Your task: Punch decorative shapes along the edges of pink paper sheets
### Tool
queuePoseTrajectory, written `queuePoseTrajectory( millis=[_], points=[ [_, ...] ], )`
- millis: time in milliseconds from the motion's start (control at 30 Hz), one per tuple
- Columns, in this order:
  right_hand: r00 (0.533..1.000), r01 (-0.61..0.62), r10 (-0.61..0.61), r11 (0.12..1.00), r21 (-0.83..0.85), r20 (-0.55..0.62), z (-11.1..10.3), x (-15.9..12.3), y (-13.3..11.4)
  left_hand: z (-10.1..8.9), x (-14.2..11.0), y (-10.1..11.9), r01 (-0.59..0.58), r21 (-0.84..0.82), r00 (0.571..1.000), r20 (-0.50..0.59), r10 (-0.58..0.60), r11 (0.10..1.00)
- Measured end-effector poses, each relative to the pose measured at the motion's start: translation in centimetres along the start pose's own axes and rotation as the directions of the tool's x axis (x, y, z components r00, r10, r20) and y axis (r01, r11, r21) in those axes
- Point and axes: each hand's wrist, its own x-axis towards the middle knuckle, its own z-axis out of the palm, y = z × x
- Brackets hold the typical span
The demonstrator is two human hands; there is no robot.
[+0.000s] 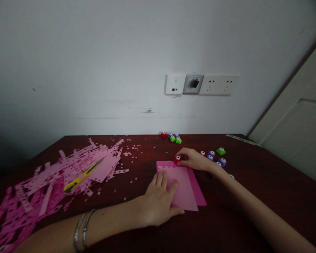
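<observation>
My left hand (159, 202) lies flat with fingers spread on a small stack of pink paper sheets (185, 191) on the dark wooden table (252, 196). My right hand (196, 160) is closed around a small red paper punch (177, 159) that sits on the far edge of the top sheet, where a row of punched holes runs along the edge. Just right of that hand lie several small punches, purple (211, 153) and green (221, 151).
A heap of punched pink paper strips (42, 182) covers the table's left, with a yellow utility knife (81, 174) on top. More small punches (173, 137) sit by the wall. Wall sockets (201, 84) are above; a door (300, 119) stands at right.
</observation>
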Motion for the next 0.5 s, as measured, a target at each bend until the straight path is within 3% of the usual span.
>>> queuePoseTrajectory(
  millis=[200, 500],
  points=[
    [0.996, -0.083, 0.084, 0.993, -0.083, 0.01, -1.2, -1.0, 0.4, -0.1, 0.3, -0.3, -0.02, 0.019, 0.999, -0.026, 0.021, 1.0],
    [0.997, -0.048, 0.028, 0.958, -0.283, -0.076, -1.2, -4.9, 0.2, 0.6, 1.0, -0.8, -0.125, 0.03, 0.988, -0.085, 0.127, 0.992]
  ],
)
